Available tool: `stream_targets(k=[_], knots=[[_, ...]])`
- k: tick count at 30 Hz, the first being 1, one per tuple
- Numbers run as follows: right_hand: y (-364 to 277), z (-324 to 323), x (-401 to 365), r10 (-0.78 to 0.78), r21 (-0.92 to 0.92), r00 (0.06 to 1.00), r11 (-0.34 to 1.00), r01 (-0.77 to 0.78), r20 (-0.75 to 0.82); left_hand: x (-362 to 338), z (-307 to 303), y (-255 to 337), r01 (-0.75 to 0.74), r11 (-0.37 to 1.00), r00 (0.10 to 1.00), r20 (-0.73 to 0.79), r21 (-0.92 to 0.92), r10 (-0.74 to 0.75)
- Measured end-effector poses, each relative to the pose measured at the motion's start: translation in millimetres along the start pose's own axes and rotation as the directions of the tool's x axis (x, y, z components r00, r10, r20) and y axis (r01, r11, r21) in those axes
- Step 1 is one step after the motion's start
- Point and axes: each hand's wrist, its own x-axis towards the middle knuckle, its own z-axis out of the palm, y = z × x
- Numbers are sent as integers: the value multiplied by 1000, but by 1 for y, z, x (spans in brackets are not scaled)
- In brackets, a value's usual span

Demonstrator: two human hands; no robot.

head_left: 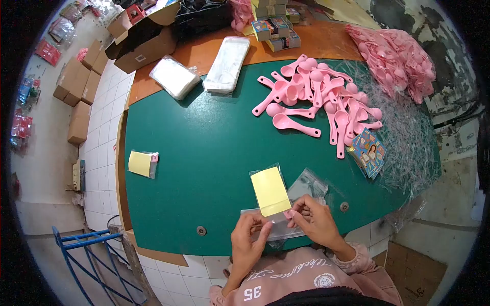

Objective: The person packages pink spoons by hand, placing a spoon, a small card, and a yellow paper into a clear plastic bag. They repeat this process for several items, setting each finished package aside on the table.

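Observation:
A yellow card [270, 189] sits in a clear plastic bag [253, 179] that is held up just above the near side of the green table. My left hand [250, 235] has its thumb and fingers closed on the bag's lower left edge. At the lower right corner, my right hand [315, 220] pinches the bag beside a small pink piece, mostly hidden by the fingers. Under and beside my hands lie more clear bags [309, 184]. Off to the left rests a bagged yellow card [140, 163] with a pink bit at its end.
Pink measuring spoons [316, 81] are heaped at the back right of the green table [194, 137]. Near them are printed cards [368, 152] and a large bag of pink spoons [395, 61]. Stacks of clear bags [227, 65] lie at the back. A blue metal frame [97, 245] stands left.

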Motion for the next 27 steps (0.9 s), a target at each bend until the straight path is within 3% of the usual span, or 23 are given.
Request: stream_targets(k=[1, 5, 7, 10, 14, 17, 19, 21, 24, 25, 27], knots=[[1, 1, 1, 0, -1, 1000, 1000, 0, 2, 0, 0, -3, 99, 994, 995, 25, -48, -98], [1, 3, 2, -6, 40, 999, 999, 8, -47, 2, 1, -8, 99, 993, 995, 23, -67, -97], [1, 5, 2, -2, 37, 998, 999, 5, -69, 2, 4, -10, 59, 977, 996, -60, -204, -73], [1, 7, 1, -30, 23, 996, 999, 32, -81, 1, 5, -17, 38, 935, 997, -54, -354, -61], [-3, 8, -1, -36, -11, 997, 999, 36, -63, 0, 3, -18, 25, 937, 998, -45, -348, -44], [-7, 5, 1, -64, -137, 997, 989, 58, -44, 4, -2, -2, 83, 967, 996, 62, -242, -70], [-9, -3, 8, -74, -227, 997, 971, 68, -18, 9, -9, 4, 87, 995, 980, 185, -48, -77], [-14, -19, 27, -289, -605, 953, 745, 282, 89, 18, -21, -5, -21, 998, 991, 130, -60, 29], [-24, -42, 72, -584, -869, 811, 419, 265, -34, 49, -65, -7, -194, 974, 973, -107, 113, 206], [-19, -51, 90, -685, -933, 728, 280, 224, -31, 58, -82, 0, -124, 979, 970, -190, 161, 154], [-6, -68, 112, -688, -950, 725, 245, 192, -31, 71, -106, -1, -174, 967, 935, -278, 186, 222]])
